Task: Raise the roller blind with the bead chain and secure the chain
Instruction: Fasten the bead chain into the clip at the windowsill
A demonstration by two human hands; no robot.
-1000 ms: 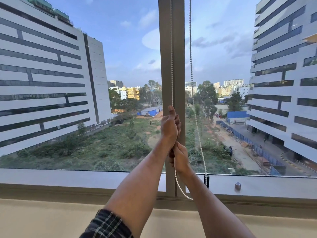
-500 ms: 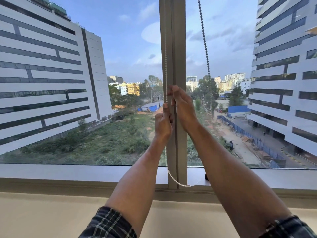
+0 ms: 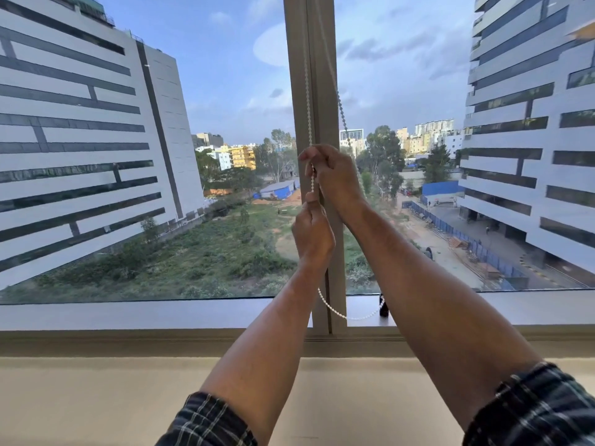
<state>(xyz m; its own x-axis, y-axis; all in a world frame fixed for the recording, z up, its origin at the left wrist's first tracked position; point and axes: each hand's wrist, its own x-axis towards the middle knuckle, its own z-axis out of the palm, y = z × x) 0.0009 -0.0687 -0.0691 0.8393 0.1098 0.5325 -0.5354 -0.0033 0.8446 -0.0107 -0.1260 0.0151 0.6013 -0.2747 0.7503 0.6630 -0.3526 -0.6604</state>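
two strands of the chain (image 3: pixel 308 101) hang along the post (image 3: pixel 317 75) between the panes, and the loop sags to the sill (image 3: pixel 161 313) beside a small dark clip (image 3: pixel 383 310). the right hand (image 3: pixel 335 175) pinches the left strand; the left hand (image 3: pixel 313 235) is closed on it just below. if both pull unevenly, i think beads may slip or jump. the blind is above the frame, hidden, and the far strand is faint against the sky.
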